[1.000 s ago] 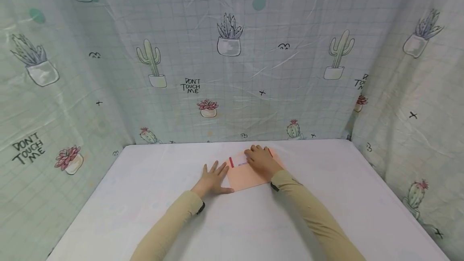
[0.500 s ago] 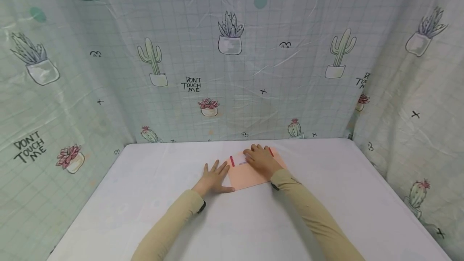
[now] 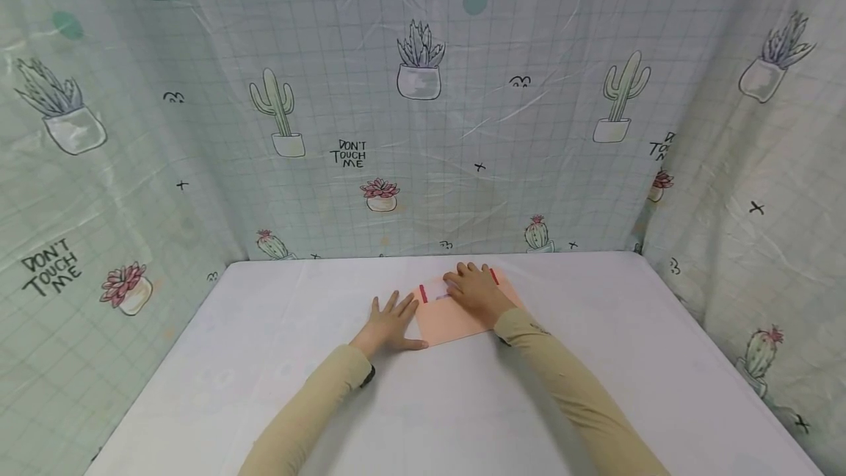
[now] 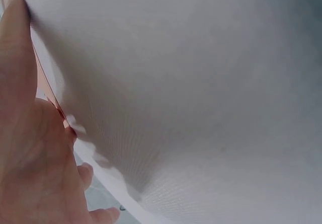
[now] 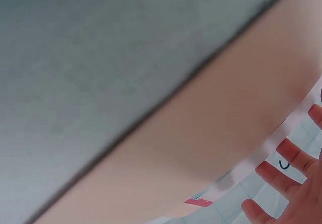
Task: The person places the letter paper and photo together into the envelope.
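A flat peach-coloured rectangular sheet [image 3: 456, 322] lies slightly turned on the white table. Along its far part runs a pale strip [image 3: 435, 290], with a red band [image 3: 424, 294] near its left end and another red band [image 3: 494, 277] near its right. My left hand [image 3: 388, 325] is spread at the sheet's left edge, thumb at the near corner and fingertips near the red band. My right hand [image 3: 477, 294] rests on the sheet, its fingertips down on the pale strip and covering its middle. In the right wrist view the right fingers [image 5: 275, 178] are slightly apart.
The white table [image 3: 277, 366] spreads around the sheet on all sides. Behind it and on both sides hangs a pale curtain [image 3: 330, 42] printed with cacti. Its lower edge meets the table's back edge, not far beyond the sheet.
Both hands and the sheet hold nearly the same place. The whole view has shifted very slightly.
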`<act>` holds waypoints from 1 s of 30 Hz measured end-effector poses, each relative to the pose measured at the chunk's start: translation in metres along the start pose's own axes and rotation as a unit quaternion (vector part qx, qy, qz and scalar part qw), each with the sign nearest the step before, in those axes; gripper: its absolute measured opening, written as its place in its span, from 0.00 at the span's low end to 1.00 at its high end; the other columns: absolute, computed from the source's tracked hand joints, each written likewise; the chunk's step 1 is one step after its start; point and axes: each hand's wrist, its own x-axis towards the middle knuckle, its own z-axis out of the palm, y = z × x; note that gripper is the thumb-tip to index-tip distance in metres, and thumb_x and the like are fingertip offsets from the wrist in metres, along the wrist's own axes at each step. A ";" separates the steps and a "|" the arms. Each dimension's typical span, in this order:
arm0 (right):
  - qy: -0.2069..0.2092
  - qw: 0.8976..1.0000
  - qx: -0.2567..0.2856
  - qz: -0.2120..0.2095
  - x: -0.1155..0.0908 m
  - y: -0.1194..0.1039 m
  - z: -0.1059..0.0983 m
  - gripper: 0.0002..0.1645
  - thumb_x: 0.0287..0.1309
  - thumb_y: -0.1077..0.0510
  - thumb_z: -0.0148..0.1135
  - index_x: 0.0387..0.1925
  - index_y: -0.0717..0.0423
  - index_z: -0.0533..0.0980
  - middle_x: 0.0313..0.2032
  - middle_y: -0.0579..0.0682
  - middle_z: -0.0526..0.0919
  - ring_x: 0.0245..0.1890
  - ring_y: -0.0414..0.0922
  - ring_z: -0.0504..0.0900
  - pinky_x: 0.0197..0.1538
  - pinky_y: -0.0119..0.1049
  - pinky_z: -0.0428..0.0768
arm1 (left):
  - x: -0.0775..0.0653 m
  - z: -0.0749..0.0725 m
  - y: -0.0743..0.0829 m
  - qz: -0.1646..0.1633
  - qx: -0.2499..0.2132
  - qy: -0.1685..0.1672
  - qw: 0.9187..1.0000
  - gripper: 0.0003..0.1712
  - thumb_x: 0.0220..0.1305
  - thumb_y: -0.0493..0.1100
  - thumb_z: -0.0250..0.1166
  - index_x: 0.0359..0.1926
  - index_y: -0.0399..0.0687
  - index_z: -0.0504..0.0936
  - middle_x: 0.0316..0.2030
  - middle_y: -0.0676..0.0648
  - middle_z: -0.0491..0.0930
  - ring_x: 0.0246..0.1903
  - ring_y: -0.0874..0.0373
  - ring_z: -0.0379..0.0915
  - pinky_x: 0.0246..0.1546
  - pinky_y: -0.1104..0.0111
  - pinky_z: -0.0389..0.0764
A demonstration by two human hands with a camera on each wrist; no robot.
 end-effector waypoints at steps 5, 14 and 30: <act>0.006 1.000 -0.010 -0.020 -0.005 0.000 0.001 0.18 0.63 0.46 0.46 0.52 0.45 0.70 0.44 0.54 0.72 0.47 0.52 0.70 0.52 0.60 0.65 | -0.001 0.000 0.001 0.000 -0.005 -0.001 1.000 0.53 0.48 0.74 0.52 0.67 0.46 0.54 0.68 0.46 0.50 0.67 0.42 0.42 0.58 0.38 0.49; 0.019 0.998 -0.030 -0.050 -0.012 0.000 -0.001 0.19 0.62 0.45 0.46 0.52 0.45 0.71 0.43 0.53 0.72 0.44 0.51 0.70 0.47 0.55 0.68 | -0.002 -0.001 0.001 0.003 -0.002 0.003 1.000 0.53 0.48 0.74 0.52 0.66 0.45 0.54 0.68 0.46 0.51 0.67 0.42 0.43 0.58 0.38 0.50; 0.015 0.997 -0.039 -0.071 -0.019 0.002 0.000 0.17 0.62 0.44 0.46 0.49 0.43 0.71 0.41 0.49 0.71 0.41 0.47 0.68 0.41 0.46 0.67 | 0.000 -0.001 0.001 0.000 -0.004 0.000 1.000 0.53 0.48 0.74 0.52 0.67 0.45 0.54 0.68 0.46 0.50 0.67 0.42 0.42 0.59 0.38 0.49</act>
